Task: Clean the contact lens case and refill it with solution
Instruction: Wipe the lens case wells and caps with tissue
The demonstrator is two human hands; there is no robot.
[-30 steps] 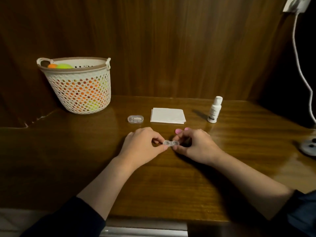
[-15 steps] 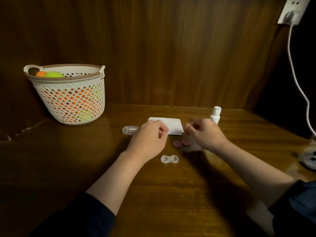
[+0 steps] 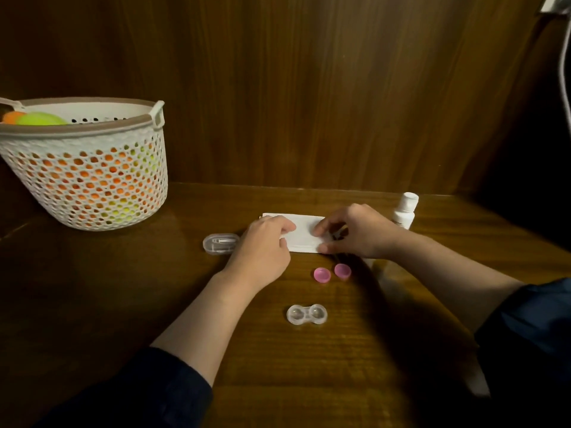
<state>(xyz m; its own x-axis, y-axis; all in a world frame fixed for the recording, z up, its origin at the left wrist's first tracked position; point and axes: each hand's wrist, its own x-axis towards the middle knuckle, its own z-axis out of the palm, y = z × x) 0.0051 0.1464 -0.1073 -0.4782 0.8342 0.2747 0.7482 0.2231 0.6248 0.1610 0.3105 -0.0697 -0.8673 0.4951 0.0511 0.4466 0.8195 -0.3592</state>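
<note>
The clear contact lens case (image 3: pixel 306 315) lies uncapped on the wooden table, nearer to me than both hands. Its two pink caps (image 3: pixel 322 275) (image 3: pixel 342 270) rest side by side just beyond it. Further back lies a folded white tissue (image 3: pixel 304 232). My left hand (image 3: pixel 262 251) pinches the tissue's left edge and my right hand (image 3: pixel 358 233) pinches its right edge. The white solution bottle (image 3: pixel 405 211) stands upright behind my right hand, partly hidden by it.
A small clear oval box (image 3: pixel 221 243) holding a white tool sits left of my left hand. A white perforated basket (image 3: pixel 86 177) with orange and green balls stands at the back left. A white cable (image 3: pixel 564 72) hangs at the far right by the wood wall.
Both hands let go of the lens case, which now lies on the table with the pink caps set down beyond it. The hands moved back to the tissue and took its edges.
</note>
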